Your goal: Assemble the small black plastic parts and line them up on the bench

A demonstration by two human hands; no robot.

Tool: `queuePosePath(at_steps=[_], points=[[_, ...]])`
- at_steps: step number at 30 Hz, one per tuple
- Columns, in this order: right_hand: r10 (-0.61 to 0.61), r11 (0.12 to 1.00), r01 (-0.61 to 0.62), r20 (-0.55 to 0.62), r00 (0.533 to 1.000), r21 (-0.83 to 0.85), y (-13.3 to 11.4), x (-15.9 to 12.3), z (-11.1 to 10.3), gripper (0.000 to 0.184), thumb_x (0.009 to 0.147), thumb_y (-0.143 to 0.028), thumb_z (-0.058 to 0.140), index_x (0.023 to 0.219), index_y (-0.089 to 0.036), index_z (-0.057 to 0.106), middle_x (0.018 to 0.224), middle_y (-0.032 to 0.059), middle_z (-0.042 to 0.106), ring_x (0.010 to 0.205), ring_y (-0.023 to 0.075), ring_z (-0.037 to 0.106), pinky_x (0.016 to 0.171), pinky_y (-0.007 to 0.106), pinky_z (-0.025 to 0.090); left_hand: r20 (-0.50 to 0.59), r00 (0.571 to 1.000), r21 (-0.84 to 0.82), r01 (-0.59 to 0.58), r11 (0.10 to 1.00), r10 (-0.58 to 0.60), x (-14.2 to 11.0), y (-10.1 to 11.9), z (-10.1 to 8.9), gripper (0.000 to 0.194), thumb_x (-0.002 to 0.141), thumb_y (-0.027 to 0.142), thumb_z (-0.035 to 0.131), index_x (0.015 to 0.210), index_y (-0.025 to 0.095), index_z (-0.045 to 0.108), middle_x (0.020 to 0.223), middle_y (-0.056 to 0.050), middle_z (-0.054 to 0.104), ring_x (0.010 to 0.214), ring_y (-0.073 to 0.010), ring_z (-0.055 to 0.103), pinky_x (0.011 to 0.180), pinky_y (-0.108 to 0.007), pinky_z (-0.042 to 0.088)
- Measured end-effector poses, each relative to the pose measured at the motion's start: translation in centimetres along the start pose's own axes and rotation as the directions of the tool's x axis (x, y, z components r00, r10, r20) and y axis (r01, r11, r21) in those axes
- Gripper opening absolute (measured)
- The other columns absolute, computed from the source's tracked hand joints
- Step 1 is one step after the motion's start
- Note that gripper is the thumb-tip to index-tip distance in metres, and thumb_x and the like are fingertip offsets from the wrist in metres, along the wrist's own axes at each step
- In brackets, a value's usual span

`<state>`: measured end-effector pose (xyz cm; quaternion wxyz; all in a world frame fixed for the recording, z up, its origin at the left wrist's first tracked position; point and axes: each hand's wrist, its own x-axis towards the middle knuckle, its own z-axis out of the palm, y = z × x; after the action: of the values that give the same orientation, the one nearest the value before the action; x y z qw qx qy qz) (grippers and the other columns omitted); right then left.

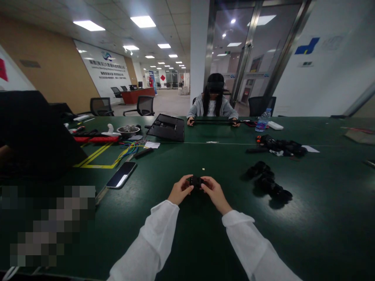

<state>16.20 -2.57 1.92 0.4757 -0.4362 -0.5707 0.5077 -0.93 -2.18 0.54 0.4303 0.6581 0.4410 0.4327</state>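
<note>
Between my two hands is a small black part (pixel 196 182), held a little above the green table. My left hand (pixel 181 189) pinches its left side with thumb and fingers. On its right side, my right hand (pixel 215 192) grips it the same way. The part is dark and partly covered by fingers, so its exact kind does not show. A tiny pale piece (pixel 203 169) lies on the table just beyond my hands. To the right lies a group of black rounded parts (pixel 268 182).
A phone (pixel 122 175), coloured wires (pixel 129 150), a black flat panel (pixel 166 128) and a metal bowl (pixel 128 129) lie left. More black parts (pixel 281 146) and a water bottle (pixel 263 120) stand right. Opposite, a person (pixel 213 103) holds a long black bar (pixel 213 122).
</note>
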Motion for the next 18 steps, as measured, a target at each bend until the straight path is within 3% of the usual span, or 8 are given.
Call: queuePosePath(at_steps=[11, 14, 18], points=[[0.013, 0.999, -0.012, 0.022, 1.0, -0.037, -0.5, -0.4, 0.0, 0.024, 0.067, -0.027, 0.056, 0.091, -0.023, 0.056, 0.089, 0.0022, 0.058, 0.079, 0.0182, 0.056, 0.067, 0.033, 0.046, -0.1, 0.992, 0.07, 0.08, 0.994, -0.073, 0.1, 0.0, 0.1, 0.03, 0.072, 0.045, 0.05, 0.072, 0.015, 0.054, 0.051, 0.004, 0.053, 0.04, -0.0088, 0.049, 0.04, -0.019, 0.039], [0.009, 0.999, -0.009, 0.013, 1.0, -0.032, -0.4, -0.2, 0.0, 0.024, 0.066, -0.028, 0.057, 0.09, -0.023, 0.056, 0.088, 0.0021, 0.058, 0.077, 0.018, 0.057, 0.065, 0.032, 0.046, -0.106, 0.993, 0.068, 0.062, 0.996, -0.055, 0.1, 0.0, 0.0, 0.029, 0.074, 0.043, 0.049, 0.079, 0.015, 0.057, 0.061, 0.001, 0.056, 0.05, -0.0104, 0.053, 0.046, -0.02, 0.042], [0.001, 1.0, -0.001, -0.015, 1.0, -0.013, 0.5, 0.2, 0.1, 0.026, 0.067, -0.03, 0.056, 0.091, -0.022, 0.054, 0.087, 0.0026, 0.059, 0.071, 0.0164, 0.058, 0.059, 0.029, 0.045, -0.046, 0.999, 0.033, -0.014, 0.999, 0.016, 0.1, -0.1, 0.0, 0.044, 0.073, 0.033, 0.052, 0.114, 0.018, 0.043, 0.081, -0.001, 0.056, 0.061, -0.011, 0.055, 0.055, -0.022, 0.045]])
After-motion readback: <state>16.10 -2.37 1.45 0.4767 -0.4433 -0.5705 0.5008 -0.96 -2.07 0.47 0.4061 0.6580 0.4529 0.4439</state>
